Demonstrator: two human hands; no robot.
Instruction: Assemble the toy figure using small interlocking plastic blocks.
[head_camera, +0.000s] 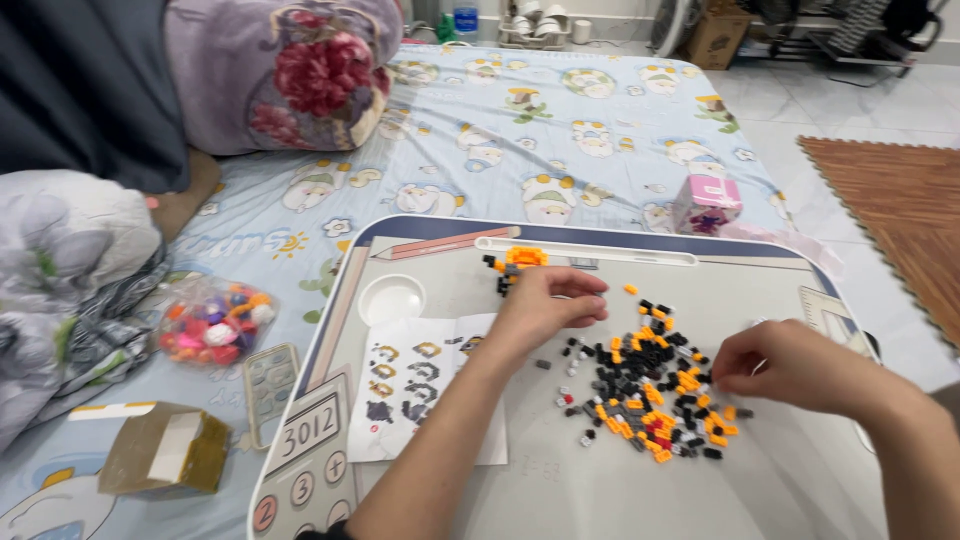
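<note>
Two hands worked our worktop (600, 480): left hand (545, 300) pinched shut beside the orange-black brick model (518, 262); right hand (785, 368) curled closed at the loose brick pile (650, 385), contents unseen.

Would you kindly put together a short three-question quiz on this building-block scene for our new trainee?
1. True or false: the left hand rests beside the small orange and black block model.
2. Which lies under the left forearm: (a) the printed instruction sheet, (b) the pink box, (c) the cardboard box?
3. Which hand is closest to the right edge of the pile of loose blocks?

Key: 1 true; 2 a; 3 the right hand.
</note>
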